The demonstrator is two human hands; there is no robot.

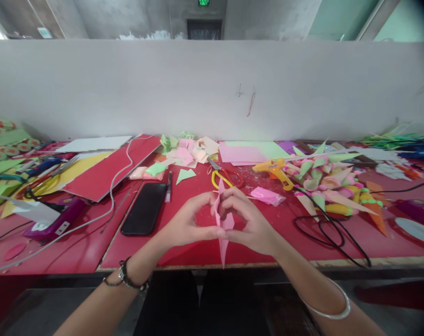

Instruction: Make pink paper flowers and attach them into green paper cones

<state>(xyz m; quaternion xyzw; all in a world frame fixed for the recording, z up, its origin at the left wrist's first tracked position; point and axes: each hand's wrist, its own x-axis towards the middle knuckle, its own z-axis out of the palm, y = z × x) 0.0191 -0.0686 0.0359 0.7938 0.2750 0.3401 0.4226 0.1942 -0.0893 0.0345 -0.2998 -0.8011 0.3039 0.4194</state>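
Note:
Between my two hands a piece of pink paper (223,249) stands on edge, above the front of the red table. My left hand (192,219) pinches it from the left, thumb and fingertips on the sheet. From the right, my right hand (252,221) grips the same paper, fingers curled and thumb against it. Scissors (238,176) with yellow and red handles lie just behind the hands. A small pink packet (267,196) rests beyond my right hand. Left of my left hand are a black phone (144,208) and a pen (169,186).
A yellow glue gun (275,171) lies by a pile of paper cones (323,177), its black cable (323,240) looped at right. Paper scraps (189,150) and pink sheets (246,153) sit at the back. A purple power strip (59,219) and white cord (112,186) are at left.

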